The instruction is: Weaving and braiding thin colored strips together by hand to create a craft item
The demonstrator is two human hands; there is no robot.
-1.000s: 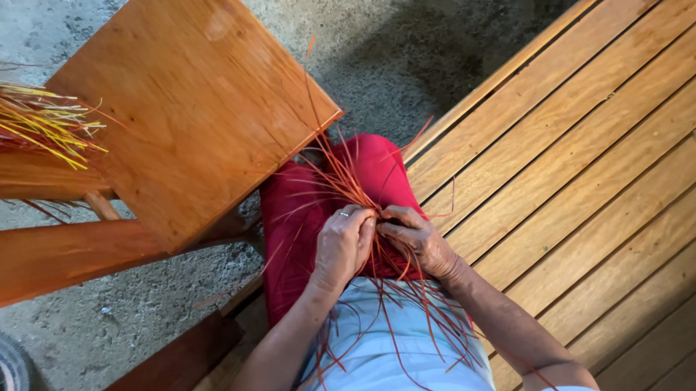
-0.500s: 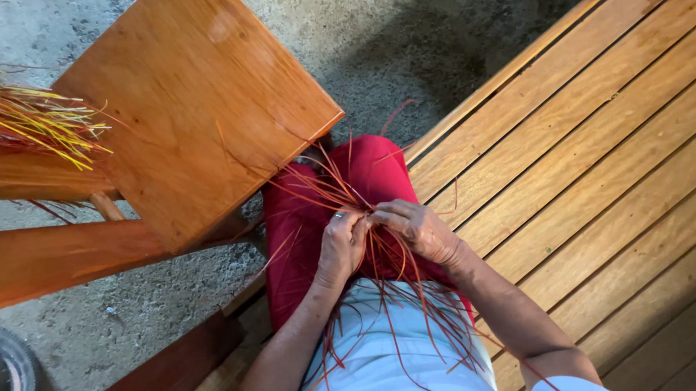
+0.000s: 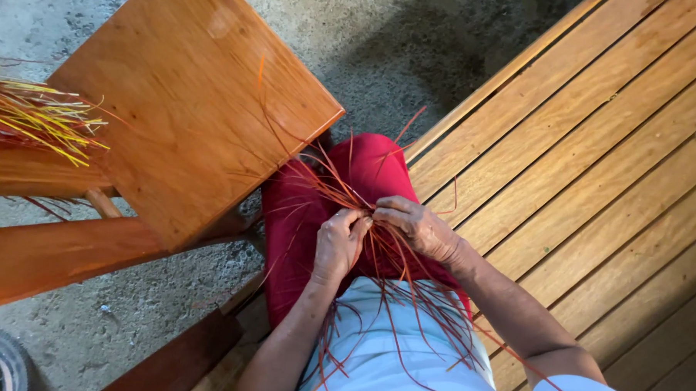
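Biggest thing in view is the slatted wooden platform (image 3: pixel 596 166), which runs off to the right of the hands and under the person, who sits at its edge. Up and to the left of the hands is a wooden stool (image 3: pixel 189 105), and further left again a bundle of yellow and red strips (image 3: pixel 34 119) lies on a lower plank. Bare concrete floor (image 3: pixel 399 51) shows ahead of the hands, past the knees. The hands work over the person's lap on red trousers (image 3: pixel 301 217), with a pale shirt (image 3: pixel 373 358) just behind them. The orange-red strips (image 3: pixel 340 189) fan out forward from the hands, and their long tails trail back over the shirt. The left hand (image 3: pixel 338 245) is closed around the bunch where the strips cross, and the right hand (image 3: pixel 418 227) pinches a few strips right beside it, fingertips nearly touching the left. Looks like a plaiting or sorting step. To do it well, she'd probably want the left grip tight at the crossing so nothing slips, pick one strip at a time with the right, and keep the loose ends from tangling.
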